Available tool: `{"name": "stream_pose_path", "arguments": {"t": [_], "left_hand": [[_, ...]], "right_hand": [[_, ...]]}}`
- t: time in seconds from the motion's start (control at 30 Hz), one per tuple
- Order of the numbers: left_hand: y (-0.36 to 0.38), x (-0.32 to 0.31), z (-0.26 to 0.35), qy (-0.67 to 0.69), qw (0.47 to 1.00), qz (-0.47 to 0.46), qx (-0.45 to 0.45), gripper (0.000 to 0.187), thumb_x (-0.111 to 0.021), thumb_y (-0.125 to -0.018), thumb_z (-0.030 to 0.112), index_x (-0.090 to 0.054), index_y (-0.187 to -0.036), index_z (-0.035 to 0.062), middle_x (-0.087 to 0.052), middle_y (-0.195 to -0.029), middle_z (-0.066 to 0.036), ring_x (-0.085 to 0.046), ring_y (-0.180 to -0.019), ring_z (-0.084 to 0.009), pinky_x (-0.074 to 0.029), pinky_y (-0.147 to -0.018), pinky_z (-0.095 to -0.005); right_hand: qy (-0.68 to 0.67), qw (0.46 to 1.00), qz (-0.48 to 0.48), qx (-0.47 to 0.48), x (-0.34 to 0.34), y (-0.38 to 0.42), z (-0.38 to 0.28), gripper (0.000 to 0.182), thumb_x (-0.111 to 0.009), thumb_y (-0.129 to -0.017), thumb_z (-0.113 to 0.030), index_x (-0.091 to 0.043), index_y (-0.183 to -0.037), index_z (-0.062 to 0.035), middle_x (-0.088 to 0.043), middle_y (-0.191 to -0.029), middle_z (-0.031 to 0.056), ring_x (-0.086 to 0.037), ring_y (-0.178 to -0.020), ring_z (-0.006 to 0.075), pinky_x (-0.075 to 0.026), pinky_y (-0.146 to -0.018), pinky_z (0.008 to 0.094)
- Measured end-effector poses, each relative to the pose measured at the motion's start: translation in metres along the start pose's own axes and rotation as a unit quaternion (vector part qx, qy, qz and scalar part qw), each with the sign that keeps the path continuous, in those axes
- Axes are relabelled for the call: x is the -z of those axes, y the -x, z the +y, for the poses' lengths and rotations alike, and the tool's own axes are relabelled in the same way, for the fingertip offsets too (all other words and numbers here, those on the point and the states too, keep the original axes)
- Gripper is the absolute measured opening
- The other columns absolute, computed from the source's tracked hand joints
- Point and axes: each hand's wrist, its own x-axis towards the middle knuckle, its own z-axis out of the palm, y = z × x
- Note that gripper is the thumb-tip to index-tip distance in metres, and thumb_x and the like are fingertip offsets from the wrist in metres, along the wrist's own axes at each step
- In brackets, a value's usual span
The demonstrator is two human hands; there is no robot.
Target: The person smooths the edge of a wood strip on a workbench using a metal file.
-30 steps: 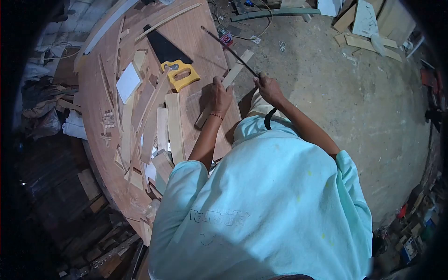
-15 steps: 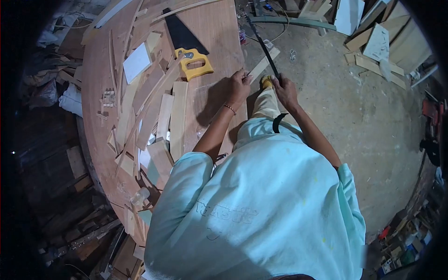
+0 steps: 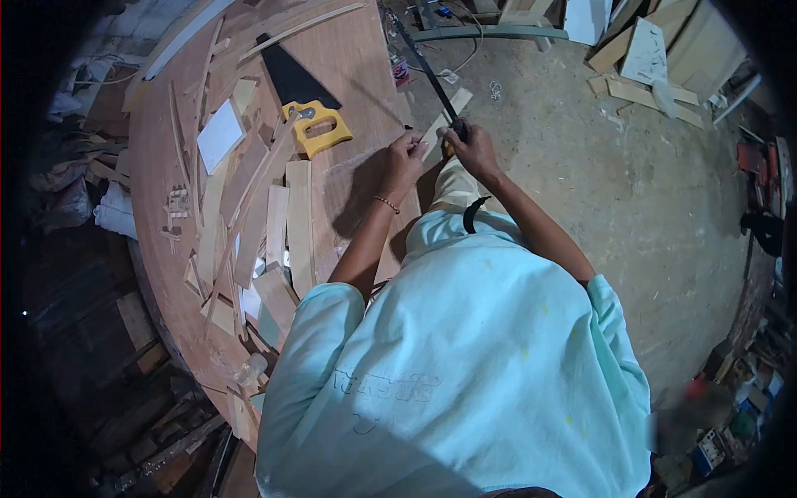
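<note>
My left hand [image 3: 404,159] is closed on the near end of a pale wooden strip [image 3: 458,105] at the edge of the brown work table [image 3: 363,116]. The strip points away over the floor. Wrapped round the handle of a long dark saw [image 3: 423,64], my right hand [image 3: 473,149] is just right of the strip. The saw's thin blade extends forward and left, crossing over the strip near my hand. A hand saw with a yellow handle [image 3: 316,129] lies on the table, left of my left hand.
Wooden strips [image 3: 300,224] and a white piece [image 3: 221,136] lie scattered over the table's left part. A curved green bar [image 3: 490,32] lies ahead on the floor [image 3: 581,207]. Boards [image 3: 644,51] lean at the upper right, with clutter along the right edge.
The whole view has shifted, so table and hands appear further left. My right hand and the dark saw have moved slightly nearer to my left hand. Both grips persist.
</note>
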Motion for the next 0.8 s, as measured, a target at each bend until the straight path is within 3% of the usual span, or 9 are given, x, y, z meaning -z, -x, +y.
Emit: {"name": "stream_pose_path", "arguments": {"t": [0.07, 0.17, 0.23, 0.3, 0.43, 0.5, 0.6, 0.67, 0.8], "left_hand": [[0.0, 0.003, -0.006, -0.018, 0.999, -0.03, -0.018, 0.016, -0.052, -0.074, 0.01, -0.052, -0.086, -0.0005, -0.055, -0.067, -0.006, -0.05, -0.057, -0.0112, -0.04, -0.054, -0.023], [0.013, 0.004, 0.038, -0.093, 0.995, -0.004, -0.03, 0.021, -0.054, -0.073, 0.01, -0.048, -0.091, 0.0003, -0.054, -0.07, -0.006, -0.051, -0.061, -0.0126, -0.041, -0.057, -0.0242], [0.007, -0.003, 0.019, -0.072, 0.995, 0.003, -0.063, 0.023, -0.054, -0.072, 0.011, -0.046, -0.09, 0.0, -0.054, -0.073, -0.01, -0.052, -0.066, -0.0177, -0.041, -0.06, -0.0275], [0.003, -0.005, 0.009, -0.051, 0.994, 0.01, -0.096, 0.026, -0.055, -0.071, 0.012, -0.043, -0.09, -0.0003, -0.054, -0.076, -0.014, -0.053, -0.071, -0.0228, -0.041, -0.063, -0.0309], [-0.001, 0.004, 0.012, -0.045, 0.997, -0.001, -0.057, 0.025, -0.057, -0.068, 0.01, -0.044, -0.087, -0.0007, -0.053, -0.079, -0.015, -0.053, -0.075, -0.0239, -0.04, -0.064, -0.0313], [-0.002, 0.008, 0.016, -0.056, 0.997, 0.003, -0.061, 0.025, -0.058, -0.068, 0.009, -0.044, -0.087, -0.0006, -0.053, -0.079, -0.015, -0.053, -0.075, -0.0238, -0.04, -0.064, -0.0311], [-0.004, 0.014, 0.023, -0.105, 0.991, 0.0, -0.079, 0.022, -0.056, -0.066, 0.005, -0.044, -0.084, 0.0003, -0.05, -0.075, -0.013, -0.05, -0.074, -0.0257, -0.039, -0.064, -0.0326], [-0.009, 0.014, 0.013, -0.26, 0.948, 0.042, -0.181, 0.019, -0.054, -0.064, 0.002, -0.045, -0.08, 0.0014, -0.045, -0.074, -0.012, -0.047, -0.073, -0.028, -0.038, -0.064, -0.0348], [-0.009, 0.017, 0.013, -0.375, 0.902, 0.068, -0.204, 0.016, -0.052, -0.063, 0.002, -0.044, -0.077, 0.0021, -0.042, -0.077, -0.013, -0.045, -0.075, -0.029, -0.038, -0.066, -0.0366]], "right_hand": [[0.007, 1.0, -0.016, -0.018, -0.001, -0.001, 0.002, 0.036, -0.054, -0.072, -0.033, -0.052, -0.072, 0.0027, -0.042, -0.049, 0.0113, -0.036, -0.044, 0.0176, -0.032, -0.045, 0.0328], [0.001, 0.999, -0.034, -0.03, -0.001, -0.003, 0.003, 0.037, -0.055, -0.071, -0.034, -0.052, -0.07, 0.003, -0.043, -0.048, 0.0133, -0.039, -0.043, 0.0197, -0.033, -0.045, 0.0334], [-0.01, 0.999, -0.032, -0.025, -0.003, -0.005, 0.01, 0.038, -0.055, -0.07, -0.034, -0.052, -0.068, 0.0033, -0.045, -0.048, 0.0159, -0.043, -0.042, 0.0232, -0.034, -0.045, 0.0345], [-0.059, 0.998, -0.012, -0.028, -0.004, -0.006, 0.018, 0.035, -0.054, -0.073, -0.032, -0.052, -0.071, 0.0025, -0.043, -0.05, 0.003, -0.037, -0.048, 0.0105, -0.032, -0.045, 0.0297], [-0.093, 0.992, 0.032, -0.081, 0.006, -0.008, 0.019, 0.033, -0.052, -0.075, -0.031, -0.051, -0.07, 0.0016, -0.042, -0.051, -0.0008, -0.036, -0.048, 0.009, -0.031, -0.044, 0.0276], [-0.101, 0.988, 0.043, -0.105, 0.007, -0.01, 0.02, 0.039, -0.051, -0.074, -0.034, -0.052, -0.07, 0.0041, -0.045, -0.049, 0.0086, -0.041, -0.046, 0.0141, -0.035, -0.047, 0.0307], [-0.096, 0.992, 0.025, -0.083, 0.007, -0.009, 0.019, 0.038, -0.05, -0.075, -0.034, -0.053, -0.071, 0.0037, -0.046, -0.051, 0.0101, -0.042, -0.047, 0.0151, -0.035, -0.047, 0.0307], [-0.076, 0.993, 0.009, -0.092, 0.008, -0.006, 0.014, 0.038, -0.05, -0.075, -0.034, -0.053, -0.071, 0.0033, -0.046, -0.051, 0.0109, -0.042, -0.047, 0.0159, -0.035, -0.047, 0.0309], [-0.047, 0.992, -0.039, -0.115, 0.005, -0.005, 0.015, 0.038, -0.048, -0.075, -0.035, -0.052, -0.074, 0.0028, -0.048, -0.054, 0.0153, -0.045, -0.049, 0.0214, -0.036, -0.049, 0.034]]}}
